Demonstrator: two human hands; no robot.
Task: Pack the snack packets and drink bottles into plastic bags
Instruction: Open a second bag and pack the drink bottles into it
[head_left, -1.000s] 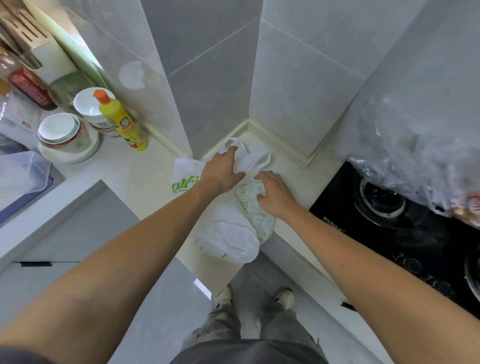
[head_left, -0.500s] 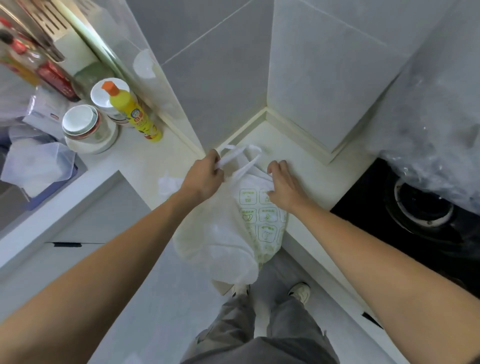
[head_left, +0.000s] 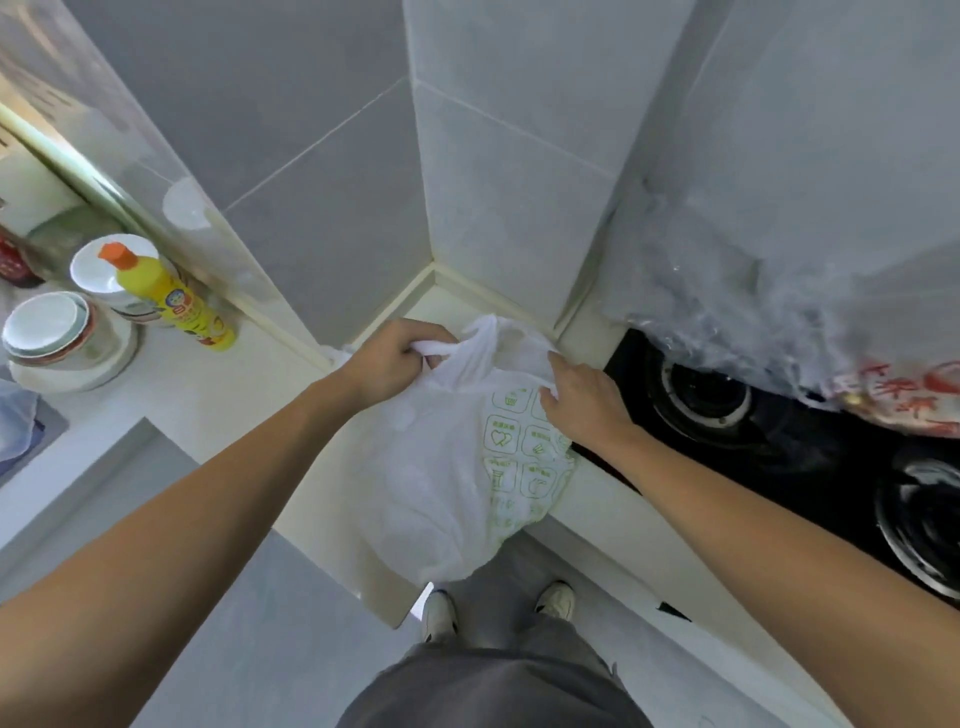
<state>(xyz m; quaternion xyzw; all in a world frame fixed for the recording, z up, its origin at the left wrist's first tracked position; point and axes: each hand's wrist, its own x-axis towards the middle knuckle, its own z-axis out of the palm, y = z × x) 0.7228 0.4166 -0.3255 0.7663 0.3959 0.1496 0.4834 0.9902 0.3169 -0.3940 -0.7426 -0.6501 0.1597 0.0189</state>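
A white plastic bag (head_left: 447, 478) with green printed squares lies on the cream counter corner (head_left: 218, 384), its bottom hanging over the counter's front edge. My left hand (head_left: 389, 364) is closed around the bag's left handle and top edge. My right hand (head_left: 582, 400) pinches the bag's right top edge near the stove. The bag's mouth is held between both hands. No snack packets or drink bottles show inside it.
A yellow bottle with an orange cap (head_left: 166, 296) stands at the left beside stacked white bowls (head_left: 52, 332). A black gas stove (head_left: 779, 431) lies at the right, with a large clear plastic bag (head_left: 779, 312) bunched over it. Tiled walls close the corner behind.
Both hands have lifted and spread the bag's top, moving it toward the right near the stove. The second white bag at the left is out of sight now.
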